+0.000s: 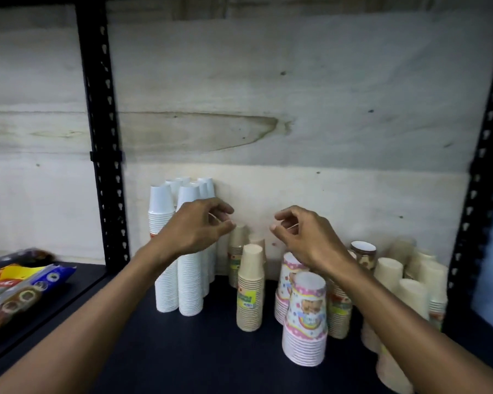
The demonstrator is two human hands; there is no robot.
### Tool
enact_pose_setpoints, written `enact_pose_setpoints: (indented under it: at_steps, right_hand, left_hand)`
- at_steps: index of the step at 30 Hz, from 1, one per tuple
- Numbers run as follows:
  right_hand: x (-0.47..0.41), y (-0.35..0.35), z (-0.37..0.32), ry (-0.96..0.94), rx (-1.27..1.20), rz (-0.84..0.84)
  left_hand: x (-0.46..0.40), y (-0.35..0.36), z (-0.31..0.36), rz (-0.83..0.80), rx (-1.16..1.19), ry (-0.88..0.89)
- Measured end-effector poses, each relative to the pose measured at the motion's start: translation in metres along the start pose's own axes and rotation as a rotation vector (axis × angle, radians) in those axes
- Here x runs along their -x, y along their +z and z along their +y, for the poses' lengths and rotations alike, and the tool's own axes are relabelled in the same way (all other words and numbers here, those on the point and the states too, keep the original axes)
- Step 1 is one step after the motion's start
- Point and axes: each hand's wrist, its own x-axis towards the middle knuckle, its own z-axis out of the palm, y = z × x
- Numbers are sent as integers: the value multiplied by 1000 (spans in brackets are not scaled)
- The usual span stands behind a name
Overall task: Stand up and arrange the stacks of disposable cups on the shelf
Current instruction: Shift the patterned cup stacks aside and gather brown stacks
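Stacks of paper cups stand upside down on a shelf in front of you. The tall white cups (190, 280) are at 11 o'clock. The shorter tan cups (249, 291) are at 12. The patterned cups (306, 319), pink-rimmed with cartoon prints, are at 1 o'clock and nearest you. Your left hand (195, 230) hovers in front of the tops of the white cups. Your right hand (308, 240) hovers above the patterned cups. Both hands have fingers loosely curled toward the thumb, and neither plainly grasps anything. The tan cups sit between and below them.

These stacks are likely very light, thin-walled and easy to crush, and the tall ones will probably tip or slide apart. Take a stack around its middle with your fingers spread. Pinching the top cup may lift it off alone.

More cream cups (410, 297) crowd 2 to 3 o'clock. The shelf (182, 351) is dark and smooth. Behind it is a pale, stained plywood board (296, 109). Black slotted metal uprights (103, 137) frame it at 10 and 2 o'clock. Snack packets (17, 285) lie on the neighbouring shelf at 8 o'clock.
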Motion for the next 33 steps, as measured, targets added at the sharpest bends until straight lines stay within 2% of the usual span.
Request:
enact_pose_setpoints:
  at_steps: [8,16,21,33]
  right_hand:
    - [-66,-19,42,84,372,-216]
    - [-107,5,80,165,483,-421]
    - [-106,8,87,124,412,-361]
    - [-121,16,86,24,219,-330]
  left_hand:
    - [-96,27,12,-228,-254,-73]
    - [-140,66,-13,-477,-480,-163]
    - [-138,71,-20,-495,-554,-123]
    - [-148,85,-8,-445,-396,-54]
